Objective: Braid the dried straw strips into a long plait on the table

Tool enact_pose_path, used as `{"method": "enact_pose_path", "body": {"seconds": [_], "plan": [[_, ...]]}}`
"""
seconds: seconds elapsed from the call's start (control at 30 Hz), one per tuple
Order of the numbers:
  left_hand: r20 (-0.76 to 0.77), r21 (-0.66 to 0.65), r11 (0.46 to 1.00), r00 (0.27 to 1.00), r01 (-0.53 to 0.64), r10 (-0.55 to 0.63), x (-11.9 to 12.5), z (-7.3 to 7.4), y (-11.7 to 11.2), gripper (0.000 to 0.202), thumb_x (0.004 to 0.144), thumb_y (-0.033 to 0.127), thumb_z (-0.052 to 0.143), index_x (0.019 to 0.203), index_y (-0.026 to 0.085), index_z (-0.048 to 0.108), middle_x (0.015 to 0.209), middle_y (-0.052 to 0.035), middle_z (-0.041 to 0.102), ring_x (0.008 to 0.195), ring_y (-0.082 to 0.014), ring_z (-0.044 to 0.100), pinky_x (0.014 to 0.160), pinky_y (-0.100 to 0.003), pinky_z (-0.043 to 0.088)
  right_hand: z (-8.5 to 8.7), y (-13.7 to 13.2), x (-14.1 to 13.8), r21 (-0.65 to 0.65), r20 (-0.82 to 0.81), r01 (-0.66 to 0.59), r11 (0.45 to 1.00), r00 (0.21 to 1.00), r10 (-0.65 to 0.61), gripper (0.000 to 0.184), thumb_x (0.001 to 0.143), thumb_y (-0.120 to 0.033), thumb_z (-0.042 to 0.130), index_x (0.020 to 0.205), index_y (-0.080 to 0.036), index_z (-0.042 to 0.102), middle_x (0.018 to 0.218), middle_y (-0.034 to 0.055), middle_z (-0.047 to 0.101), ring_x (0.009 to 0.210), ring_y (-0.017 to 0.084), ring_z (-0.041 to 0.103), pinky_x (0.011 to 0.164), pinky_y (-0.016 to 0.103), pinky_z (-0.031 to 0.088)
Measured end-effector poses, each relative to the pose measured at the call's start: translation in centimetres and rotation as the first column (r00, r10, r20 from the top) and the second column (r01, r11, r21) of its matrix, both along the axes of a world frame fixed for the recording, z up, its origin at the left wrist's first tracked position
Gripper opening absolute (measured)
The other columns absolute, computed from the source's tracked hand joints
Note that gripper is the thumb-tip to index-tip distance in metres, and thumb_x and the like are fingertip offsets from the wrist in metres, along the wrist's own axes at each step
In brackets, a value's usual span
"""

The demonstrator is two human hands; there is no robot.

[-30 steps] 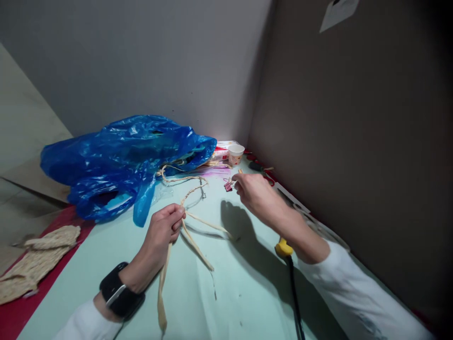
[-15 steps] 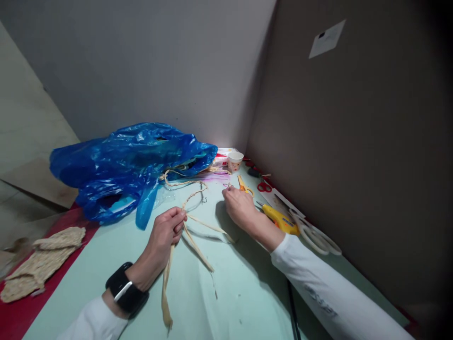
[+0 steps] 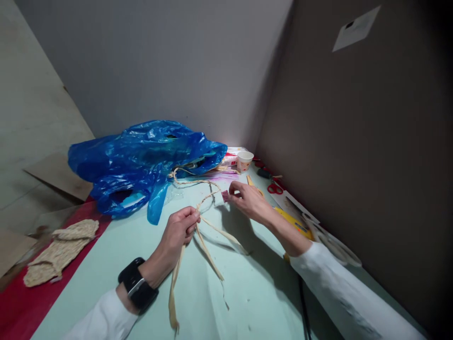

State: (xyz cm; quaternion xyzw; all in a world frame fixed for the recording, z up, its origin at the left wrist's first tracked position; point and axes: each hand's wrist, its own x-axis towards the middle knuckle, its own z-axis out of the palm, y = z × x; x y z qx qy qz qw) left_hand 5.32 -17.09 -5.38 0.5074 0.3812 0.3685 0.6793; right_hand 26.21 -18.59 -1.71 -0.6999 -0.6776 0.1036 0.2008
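My left hand (image 3: 180, 230), with a black watch on the wrist, is closed in a pinch on a braid of pale straw strips (image 3: 203, 204). Loose strip ends (image 3: 208, 250) fan out below the pinch over the pale green table (image 3: 255, 297). The braided part runs away from me toward the blue bag. My right hand (image 3: 249, 200) is closed on a small pink binder clip (image 3: 225, 195), held just right of the braid and a little above the table.
A crumpled blue plastic bag (image 3: 145, 160) lies at the back left. A paper cup (image 3: 244, 161), red-handled scissors (image 3: 274, 189), a yellow glue gun (image 3: 295, 222) and white scissors (image 3: 336, 248) line the right wall. Woven straw pieces (image 3: 58, 250) lie on a red strip at left.
My right hand reached to the back right, picked up the pink clip and brought it leftward toward the braid. My left hand has kept its pinch on the strips.
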Motion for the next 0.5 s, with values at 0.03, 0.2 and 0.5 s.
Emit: {"method": "enact_pose_path", "body": {"seconds": [0.03,0.2,0.5], "plan": [[0.005,-0.004,1.000,1.000,0.013,-0.013,0.0,0.1,0.0,0.025,0.079,0.034,0.063,0.066,0.015,0.051,0.046,0.0105,0.031,0.039,-0.0020,0.018,0.037,-0.015,0.011,-0.1,-0.5,-0.1,-0.025,-0.182,-0.067,0.997,0.981,0.062,0.015,0.090,-0.031,0.048,0.086,-0.019,0.055,0.090,0.0063,0.069,0.081,0.017,0.064,0.068,0.026,0.045],[0.013,-0.023,0.997,0.997,0.077,-0.077,0.2,0.3,-0.2,0.027,0.079,0.033,0.064,0.065,0.016,0.048,0.047,0.0105,0.030,0.040,-0.0022,0.016,0.038,-0.017,0.009,-0.4,-2.0,-0.8,-0.041,-0.841,-0.222,0.974,0.534,0.086,0.029,0.072,-0.028,0.072,0.092,-0.014,0.056,0.093,0.0099,0.071,0.088,0.021,0.067,0.077,0.031,0.049],[0.016,-0.048,0.990,0.991,0.135,-0.135,0.2,0.1,-0.2,0.025,0.082,0.030,0.062,0.067,0.017,0.048,0.049,0.0102,0.029,0.042,-0.0027,0.015,0.039,-0.018,0.008,-0.7,-1.9,-0.1,-0.015,-0.935,-0.343,0.939,0.337,0.108,0.036,0.066,-0.026,0.078,0.098,-0.013,0.070,0.100,0.0089,0.072,0.092,0.019,0.067,0.092,0.035,0.047]]}}
